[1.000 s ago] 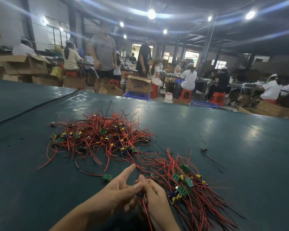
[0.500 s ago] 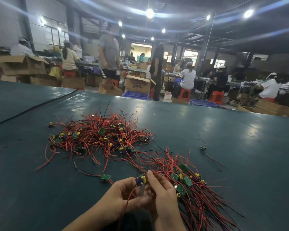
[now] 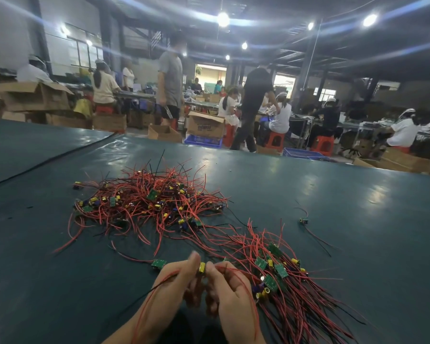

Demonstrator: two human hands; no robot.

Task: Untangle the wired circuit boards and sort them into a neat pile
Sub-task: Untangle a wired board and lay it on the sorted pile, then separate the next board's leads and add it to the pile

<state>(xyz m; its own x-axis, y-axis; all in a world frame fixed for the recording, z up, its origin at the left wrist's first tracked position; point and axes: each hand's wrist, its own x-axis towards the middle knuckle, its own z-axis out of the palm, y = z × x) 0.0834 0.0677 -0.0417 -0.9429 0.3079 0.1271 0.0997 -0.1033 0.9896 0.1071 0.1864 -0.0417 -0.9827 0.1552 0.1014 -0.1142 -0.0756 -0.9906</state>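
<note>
The open brown cardboard box (image 3: 205, 124) beyond the dark green table (image 3: 358, 244) kept its contents hidden. At the near edge, left hand (image 3: 176, 279) and right hand (image 3: 231, 291) both pinched 1 small yellow-capped circuit board (image 3: 202, 268), red leads trailing back over the left wrist. Just right lay the combed red-wire pile (image 3: 283, 289), leads fanning near-right. The tangled red-wire heap (image 3: 147, 204) sat behind.

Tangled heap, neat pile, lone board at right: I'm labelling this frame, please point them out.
Tangled heap (image 3: 149, 207), head view, wires at its centre.
Neat pile (image 3: 281, 270), head view, a green board in it.
Lone board (image 3: 303, 221), head view, its small body.
</note>
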